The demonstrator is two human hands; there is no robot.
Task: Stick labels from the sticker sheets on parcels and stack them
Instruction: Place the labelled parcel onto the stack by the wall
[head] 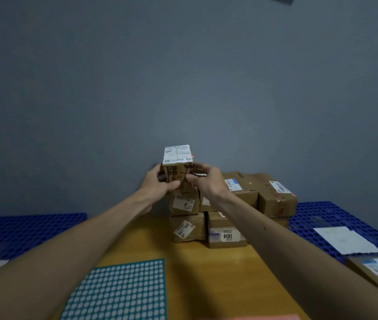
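Observation:
A small brown cardboard parcel [178, 168] with a white shipping label on top is held above the stack of parcels [227, 227] at the far side of the wooden table [208, 273]. My left hand [158, 183] grips its left side and my right hand [204, 180] grips its right side. Its underside meets or nearly meets a parcel marked "4" [183, 204]. A teal sticker sheet [118, 289] with rows of white round dots lies near the front of the table, between my forearms.
Blue perforated crates stand on the left [22, 232] and the right [335, 218] of the table. White paper [345, 240] lies on the right crate, with a flat labelled parcel [377, 273] in front of it. A grey wall stands close behind the stack.

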